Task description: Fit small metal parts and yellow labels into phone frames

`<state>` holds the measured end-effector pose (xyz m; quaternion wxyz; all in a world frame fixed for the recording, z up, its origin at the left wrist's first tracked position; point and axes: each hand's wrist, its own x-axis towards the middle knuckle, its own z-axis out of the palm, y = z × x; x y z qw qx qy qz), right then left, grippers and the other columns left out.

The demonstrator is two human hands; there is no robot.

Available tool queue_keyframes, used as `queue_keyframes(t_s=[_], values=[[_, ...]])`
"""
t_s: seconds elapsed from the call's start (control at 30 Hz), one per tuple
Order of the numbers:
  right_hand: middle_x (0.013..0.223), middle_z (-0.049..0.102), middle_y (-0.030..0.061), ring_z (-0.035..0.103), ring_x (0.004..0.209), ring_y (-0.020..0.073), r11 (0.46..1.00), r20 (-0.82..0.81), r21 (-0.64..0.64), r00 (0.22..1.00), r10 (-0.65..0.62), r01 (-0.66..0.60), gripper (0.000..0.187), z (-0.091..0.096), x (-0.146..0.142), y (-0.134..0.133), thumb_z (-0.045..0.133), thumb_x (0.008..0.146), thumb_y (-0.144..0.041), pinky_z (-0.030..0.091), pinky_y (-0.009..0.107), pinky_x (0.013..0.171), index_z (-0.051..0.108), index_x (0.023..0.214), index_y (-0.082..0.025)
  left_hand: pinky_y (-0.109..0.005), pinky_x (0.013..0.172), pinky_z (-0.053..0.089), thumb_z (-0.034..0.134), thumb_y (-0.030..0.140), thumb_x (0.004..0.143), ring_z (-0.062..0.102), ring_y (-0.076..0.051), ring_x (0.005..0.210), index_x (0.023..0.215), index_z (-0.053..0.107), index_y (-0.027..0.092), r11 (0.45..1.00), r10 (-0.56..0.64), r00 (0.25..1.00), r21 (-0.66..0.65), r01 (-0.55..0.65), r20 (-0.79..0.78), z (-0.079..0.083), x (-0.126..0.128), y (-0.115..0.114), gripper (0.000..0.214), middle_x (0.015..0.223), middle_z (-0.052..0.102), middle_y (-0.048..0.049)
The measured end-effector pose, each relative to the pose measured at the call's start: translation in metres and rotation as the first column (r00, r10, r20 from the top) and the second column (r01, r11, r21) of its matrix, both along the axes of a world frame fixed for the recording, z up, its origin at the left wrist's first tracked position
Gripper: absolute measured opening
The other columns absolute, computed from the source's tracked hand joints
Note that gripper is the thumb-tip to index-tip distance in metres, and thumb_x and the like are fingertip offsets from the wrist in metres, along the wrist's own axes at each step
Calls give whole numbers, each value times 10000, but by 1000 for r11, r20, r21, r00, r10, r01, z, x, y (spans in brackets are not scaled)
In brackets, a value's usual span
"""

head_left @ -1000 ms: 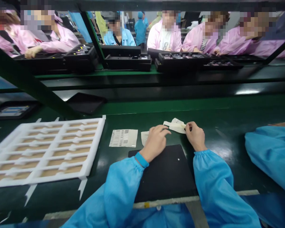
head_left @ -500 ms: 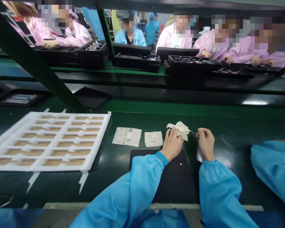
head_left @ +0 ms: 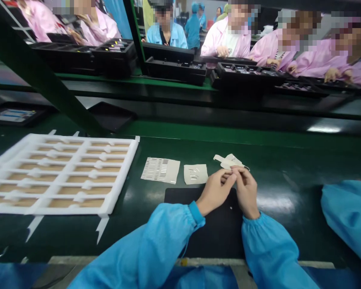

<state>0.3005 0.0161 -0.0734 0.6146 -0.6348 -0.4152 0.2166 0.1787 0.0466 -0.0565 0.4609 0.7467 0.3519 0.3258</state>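
Observation:
My left hand (head_left: 218,188) and my right hand (head_left: 246,190) meet at the fingertips above the far edge of a black mat (head_left: 213,224). Both are closed in a pinch, and whatever lies between the fingertips is too small to make out. Just beyond them lie crumpled cream paper scraps (head_left: 228,159), partly hidden by my fingers. Left of my hands is a small cream sheet (head_left: 195,173) with several thin slivers on it. Farther left lies a larger sheet (head_left: 161,170) with rows of dark and shiny strips.
A white foam frame with compartments (head_left: 45,182) on brown board takes up the left of the green table. Black trays (head_left: 110,116) stand behind it. A green slanted post (head_left: 48,84) crosses the left. Another person's blue sleeve (head_left: 347,216) rests at right. Co-workers sit across the line.
My left hand has lifted off the paper scraps and drawn back. My right hand has moved left, so the fingertips of both now meet. The camera view has shifted slightly.

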Motion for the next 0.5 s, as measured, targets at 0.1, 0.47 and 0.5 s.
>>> queue_keyframes(t_s=[0.1, 0.47, 0.5], values=[[1009, 654, 71, 614, 1003, 219, 990, 77, 75, 991, 113, -119, 167, 5, -24, -13, 608, 889, -368, 503, 366, 852, 644, 849, -210, -216, 625, 542, 386, 411, 1017, 681, -138, 736, 1078, 635, 127, 980, 3, 996, -199, 15, 89, 3, -33, -9, 383, 937, 724, -81], [1033, 651, 64, 601, 1086, 219, 913, 242, 32, 889, 388, -407, 147, 3, -46, -25, 578, 932, -198, 497, 398, 922, 705, 944, -269, -243, 605, 536, 724, 453, 805, 630, -134, 600, 855, 762, 125, 830, 206, 942, -557, -25, 266, 0, -76, -19, 335, 678, 696, -45], [1047, 659, 58, 608, 1080, 209, 907, 219, 25, 887, 406, -421, 162, 4, -46, -25, 578, 933, -197, 500, 388, 927, 715, 965, -278, -244, 607, 541, 729, 449, 800, 638, -137, 602, 866, 764, 126, 830, 213, 939, -558, -29, 269, 1, -77, -18, 331, 675, 698, -44]])
